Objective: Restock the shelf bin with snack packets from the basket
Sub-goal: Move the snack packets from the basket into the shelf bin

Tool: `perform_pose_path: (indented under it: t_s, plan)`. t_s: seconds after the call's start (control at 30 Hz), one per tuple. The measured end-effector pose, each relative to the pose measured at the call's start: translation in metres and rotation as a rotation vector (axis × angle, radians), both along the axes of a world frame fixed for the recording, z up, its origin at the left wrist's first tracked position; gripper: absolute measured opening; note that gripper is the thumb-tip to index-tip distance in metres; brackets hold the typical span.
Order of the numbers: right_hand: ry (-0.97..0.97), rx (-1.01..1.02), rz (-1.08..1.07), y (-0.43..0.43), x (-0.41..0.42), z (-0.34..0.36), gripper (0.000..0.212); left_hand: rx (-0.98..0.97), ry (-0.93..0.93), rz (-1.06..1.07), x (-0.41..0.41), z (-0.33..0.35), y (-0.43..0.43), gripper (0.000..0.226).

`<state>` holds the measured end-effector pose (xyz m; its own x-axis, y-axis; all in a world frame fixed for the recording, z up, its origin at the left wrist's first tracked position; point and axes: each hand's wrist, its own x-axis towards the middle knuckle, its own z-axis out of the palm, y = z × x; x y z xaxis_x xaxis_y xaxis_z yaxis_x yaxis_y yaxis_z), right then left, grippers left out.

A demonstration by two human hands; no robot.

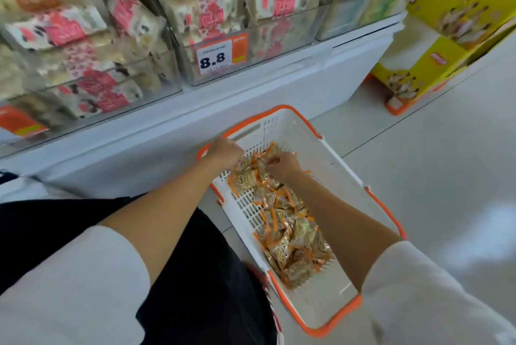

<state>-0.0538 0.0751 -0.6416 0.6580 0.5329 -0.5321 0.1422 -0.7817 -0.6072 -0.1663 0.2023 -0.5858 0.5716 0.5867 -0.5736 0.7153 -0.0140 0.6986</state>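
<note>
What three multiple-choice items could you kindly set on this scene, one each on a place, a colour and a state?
1. Where is the basket?
A. on the floor below the shelf bins
B. on a shelf
C. on a trolley

2. What colour is its rim?
A. blue
B. orange
C. green

3. What are the left hand and right hand doing?
A. hanging idle
B. filling a bin
C. reaching among the snack packets in the basket

Answers:
1 A, it stands on the pale floor.
2 B, orange edges the white walls.
3 C, both hands are down in the basket, and the right fingers are curled on packets.
</note>
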Motion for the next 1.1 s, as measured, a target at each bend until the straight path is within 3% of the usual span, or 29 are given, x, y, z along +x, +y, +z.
perform_pose_path:
  t_s: [0.27, 0.3, 0.37, 0.53, 0.57, 0.63, 0.73, 0.93, 1.1]
  plan:
    - [0.107, -0.216, 0.120, 0.015, -0.002, -0.093, 0.007, 0.138, 0.003, 0.057, -0.005, -0.059, 0.024, 0.023]
    - [0.121, -0.212, 0.128, 0.020, -0.002, -0.103, 0.016, 0.146, 0.011, 0.049, -0.004, -0.063, 0.027, 0.022]
    - [0.189, -0.170, 0.036, 0.028, -0.001, -0.123, 0.061, 0.155, 0.028, 0.047, -0.002, -0.072, 0.033, 0.022]
    - [0.386, -0.218, -0.191, 0.047, -0.006, -0.155, 0.082, 0.115, 0.012, 0.076, 0.003, -0.089, 0.041, 0.018]
    - [0.403, -0.220, -0.208, 0.050, -0.009, -0.158, 0.072, 0.110, 0.003, 0.078, 0.003, -0.091, 0.042, 0.018]
    - [0.389, -0.226, -0.223, 0.054, -0.013, -0.166, 0.025, 0.113, 0.001, 0.088, 0.002, -0.093, 0.044, 0.021]
    - [0.446, -0.168, -0.266, 0.055, -0.017, -0.176, 0.036, 0.106, -0.009, 0.117, 0.001, -0.094, 0.046, 0.022]
    - [0.623, -0.090, -0.360, 0.043, -0.014, -0.150, 0.028, 0.071, -0.043, 0.122, -0.003, -0.084, 0.043, 0.022]
    - [0.864, 0.210, -0.418, 0.022, 0.011, -0.085, 0.018, 0.116, -0.082, 0.102, -0.012, -0.059, 0.036, 0.022]
